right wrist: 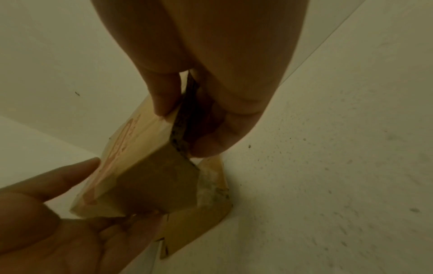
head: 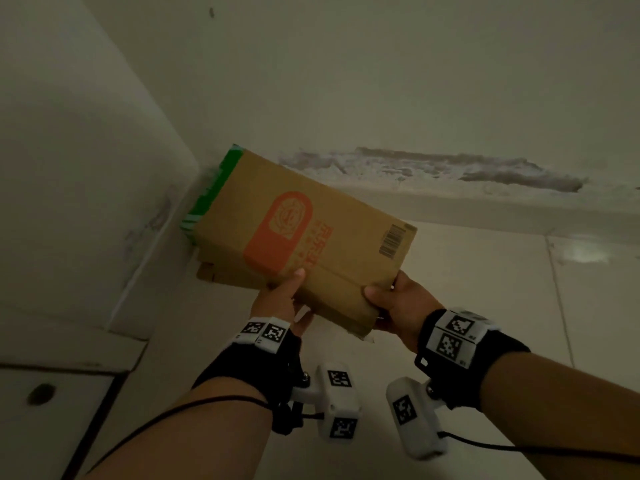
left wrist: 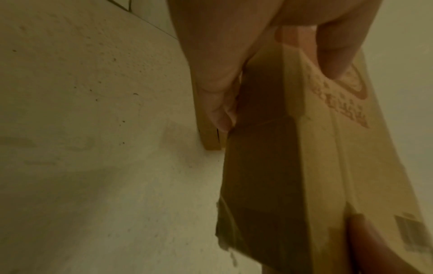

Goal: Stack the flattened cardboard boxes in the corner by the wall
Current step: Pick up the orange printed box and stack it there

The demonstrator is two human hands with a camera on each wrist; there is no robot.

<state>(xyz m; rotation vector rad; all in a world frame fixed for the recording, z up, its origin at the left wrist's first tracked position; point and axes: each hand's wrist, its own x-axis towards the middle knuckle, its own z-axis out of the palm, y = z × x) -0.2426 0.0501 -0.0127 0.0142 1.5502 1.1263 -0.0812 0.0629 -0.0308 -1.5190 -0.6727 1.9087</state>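
A flattened brown cardboard box (head: 311,233) with an orange logo and a barcode is held tilted over the corner where two walls meet. My left hand (head: 280,299) grips its near edge, thumb on top beside the logo, fingers underneath. My right hand (head: 394,303) pinches the near right corner, thumb on top. Beneath it lie another brown flattened box (head: 214,271) and a green-printed one (head: 207,188), pushed against the left wall. The left wrist view shows the box (left wrist: 328,148) edge-on with my thumb on the print. The right wrist view shows the box's corner (right wrist: 150,178) between my fingers.
A pale tiled floor (head: 450,306) runs to the right and toward me. The back wall (head: 415,81) has a strip of crumbled plaster above its skirting. A white cabinet or door (head: 52,410) with a round hole stands at the lower left.
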